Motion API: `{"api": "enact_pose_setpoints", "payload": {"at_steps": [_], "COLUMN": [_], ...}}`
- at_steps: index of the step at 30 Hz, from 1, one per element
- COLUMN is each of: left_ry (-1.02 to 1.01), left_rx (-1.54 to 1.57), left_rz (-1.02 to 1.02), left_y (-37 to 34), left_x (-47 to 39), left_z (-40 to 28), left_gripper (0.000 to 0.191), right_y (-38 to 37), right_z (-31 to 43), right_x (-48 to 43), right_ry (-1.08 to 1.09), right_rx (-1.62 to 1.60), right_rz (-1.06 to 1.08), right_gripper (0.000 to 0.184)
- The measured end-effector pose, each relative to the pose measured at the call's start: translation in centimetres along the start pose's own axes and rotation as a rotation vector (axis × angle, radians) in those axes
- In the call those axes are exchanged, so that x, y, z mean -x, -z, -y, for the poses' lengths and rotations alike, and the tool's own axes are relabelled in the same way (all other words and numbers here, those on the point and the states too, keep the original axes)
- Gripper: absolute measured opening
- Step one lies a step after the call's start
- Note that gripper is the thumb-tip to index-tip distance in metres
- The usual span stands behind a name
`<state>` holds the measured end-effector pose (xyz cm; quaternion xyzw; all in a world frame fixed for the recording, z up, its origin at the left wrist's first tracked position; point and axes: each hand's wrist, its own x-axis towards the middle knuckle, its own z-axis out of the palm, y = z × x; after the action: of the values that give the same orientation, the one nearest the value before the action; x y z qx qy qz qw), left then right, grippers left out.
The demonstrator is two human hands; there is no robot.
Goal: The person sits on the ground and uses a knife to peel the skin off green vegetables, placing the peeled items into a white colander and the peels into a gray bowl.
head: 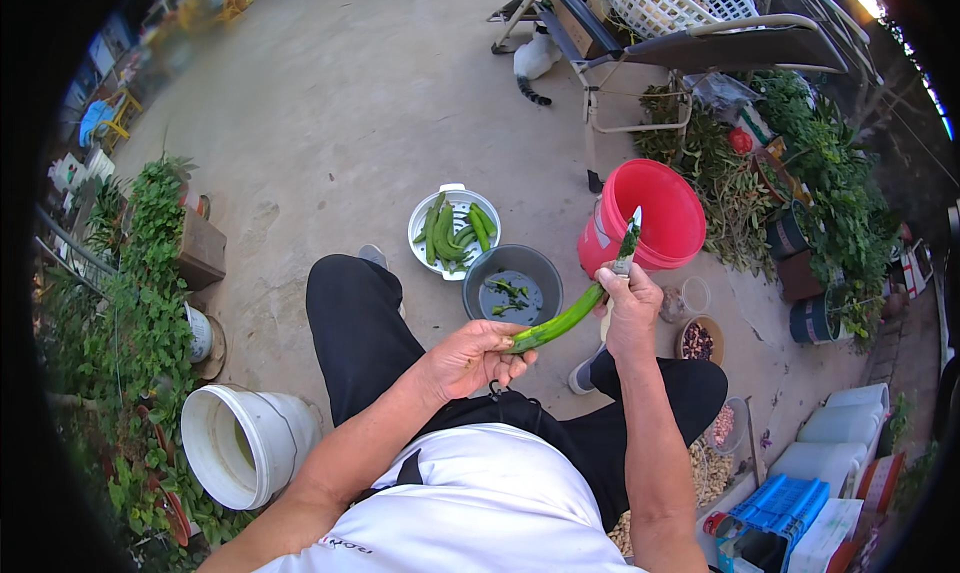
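My left hand holds the near end of a long green gourd, perhaps a luffa, above my lap. The gourd slants up to the right. At its far end my right hand grips a small knife, blade pointing away from me. Dark green peel clings to the blade. Below the gourd, a grey basin on the ground holds a little green peel. Touching or overlapping its far rim is a white colander with several green gourds. My right fingers partly hide the knife handle.
A red bucket stands just beyond my right hand. Nearby is a bowl of dark beans or kernels. A white bucket is at left, beside plants. A cat sits by a folding lounge chair.
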<state>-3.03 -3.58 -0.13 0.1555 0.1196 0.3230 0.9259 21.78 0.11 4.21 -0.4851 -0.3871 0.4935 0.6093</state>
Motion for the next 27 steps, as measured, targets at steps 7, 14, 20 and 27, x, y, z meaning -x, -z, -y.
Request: {"api": "enact_pose_setpoints", "payload": {"at_steps": [7,14,20,27], "left_ry": [-0.180,-0.228,-0.246,-0.236], "left_rx": [0.001,-0.183,-0.237,-0.251], "left_rz": [-0.179,-0.227,-0.268,-0.300], "left_y": [0.0,0.9,0.4,1.2], "left_x": [-0.5,-0.3,-0.4,-0.5], "left_z": [0.5,1.2,1.4,1.5], "left_gripper": [0.039,0.043,0.046,0.042], "right_y": [-1.0,-3.4,-3.7,-4.0], "right_z": [-0.5,-0.3,-0.2,-1.9], "right_x": [2.4,5.9,5.1,6.2], "right_ry": [0.349,0.505,0.523,0.656], "right_rx": [0.709,1.040,1.101,1.204], "right_rz": [-0.053,0.187,0.169,0.231], "right_gripper": [0.019,0.023,0.010,0.013]}}
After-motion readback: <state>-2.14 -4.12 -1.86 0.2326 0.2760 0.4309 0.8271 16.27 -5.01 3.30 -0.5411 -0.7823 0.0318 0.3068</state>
